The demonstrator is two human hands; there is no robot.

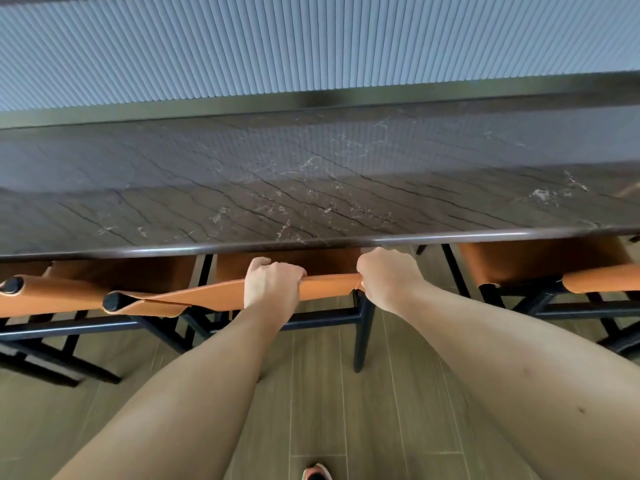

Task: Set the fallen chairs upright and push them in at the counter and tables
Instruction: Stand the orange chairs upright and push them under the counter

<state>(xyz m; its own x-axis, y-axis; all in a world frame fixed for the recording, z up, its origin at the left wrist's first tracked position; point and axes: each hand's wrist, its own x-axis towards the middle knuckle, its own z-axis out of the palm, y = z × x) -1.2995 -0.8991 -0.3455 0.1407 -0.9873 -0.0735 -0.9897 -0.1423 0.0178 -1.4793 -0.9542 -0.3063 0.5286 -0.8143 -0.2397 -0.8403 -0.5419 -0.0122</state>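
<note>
An upright chair with an orange leather backrest (329, 287) and a black frame stands right in front of me, its seat under the edge of the dark marble counter (311, 188). My left hand (272, 284) grips the top of the backrest near its middle. My right hand (388, 275) grips the same backrest at its right end, over the black post. Both hands sit just below the counter's rounded front edge.
A second orange chair (52, 294) stands close on the left, its backrest almost touching the middle one. A third chair (540, 263) is tucked in on the right. Behind the counter runs a ribbed grey wall (311, 46). Wood-plank floor (311, 410) lies below, with my shoe (317, 472).
</note>
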